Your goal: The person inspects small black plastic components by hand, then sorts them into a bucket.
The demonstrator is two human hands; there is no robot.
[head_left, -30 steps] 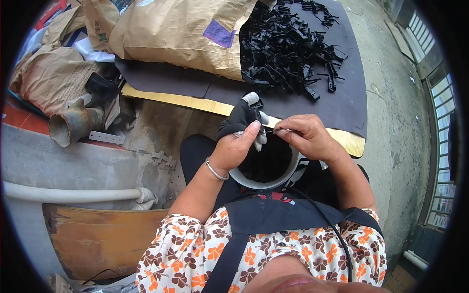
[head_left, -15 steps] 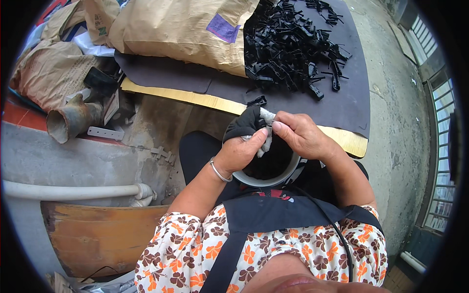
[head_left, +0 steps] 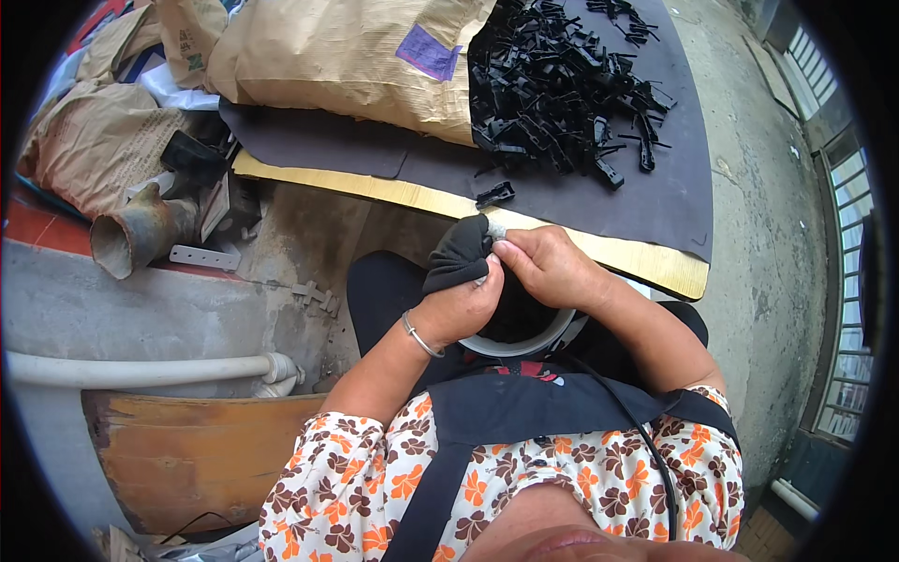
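A black fabric piece with a light grey, fuzzy edge (head_left: 457, 255) is bunched up between my two hands, close to the table's front edge. My left hand (head_left: 457, 307) is closed on it, with a bangle at the wrist; the fabric covers most of its fingers. Thumb and fingers of my right hand (head_left: 556, 266) pinch the grey edge from the other side. Below them, between my knees, stands a round bucket with a pale rim (head_left: 521, 348) and a dark inside. Just beyond the fabric a single black plastic clip (head_left: 495, 194) lies on the table.
A heap of black plastic clips (head_left: 562, 94) spills from a large brown paper sack (head_left: 328, 70) on the dark-covered table (head_left: 646, 211). To the left are a rusty pipe fitting (head_left: 140, 229), crumpled paper bags (head_left: 98, 150) and a white pipe (head_left: 140, 369). A barred window (head_left: 847, 281) is at right.
Both hands have shifted slightly left. The black fabric now covers more of the grey part, which shows only as a small edge at my right fingertips.
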